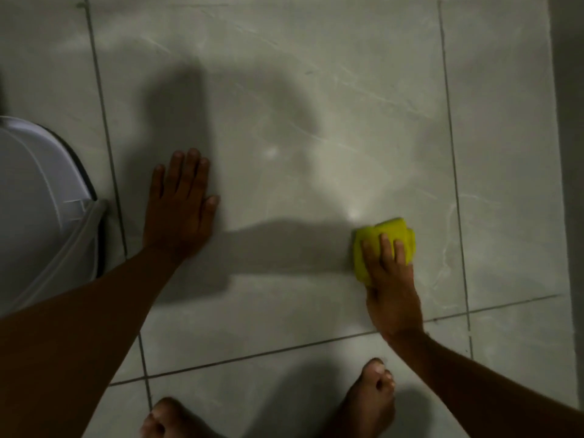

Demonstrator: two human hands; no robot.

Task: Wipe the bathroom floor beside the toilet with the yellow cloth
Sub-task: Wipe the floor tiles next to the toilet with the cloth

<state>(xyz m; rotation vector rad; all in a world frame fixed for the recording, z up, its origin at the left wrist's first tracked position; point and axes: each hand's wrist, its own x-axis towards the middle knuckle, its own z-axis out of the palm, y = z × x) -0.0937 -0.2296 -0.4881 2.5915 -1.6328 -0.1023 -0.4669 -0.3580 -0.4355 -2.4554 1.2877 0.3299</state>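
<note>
Head view. We see the right hand [390, 279] pressed down on the yellow cloth [384, 245], fingers [385, 248] curled over its near edge so that the folded cloth is pinned between palm and floor [316, 121]. The cloth lies bunched in thick folds on a large grey tile, right of centre, just left of a vertical grout line [455, 172] and just above a diagonal grout line that crosses the lower part of the view. A bright glare spot sits on the tile just above the cloth.

We see the left hand [178, 207] flat on the floor, palm down, fingers extended and close together, thumb out to the right, holding nothing. It rests on the same large tile as the cloth, well apart from it, and just right of another grout line.

The toilet [38, 200] occupies the left edge of the view; its white rounded body stands just beside the left hand and forearm, across the grout line.

Two bare feet stand at the bottom edge: the left foot [164, 418] and the right foot [373, 396], the latter just beside the right forearm. Arm shadows fall across the tile between the hands.
</note>
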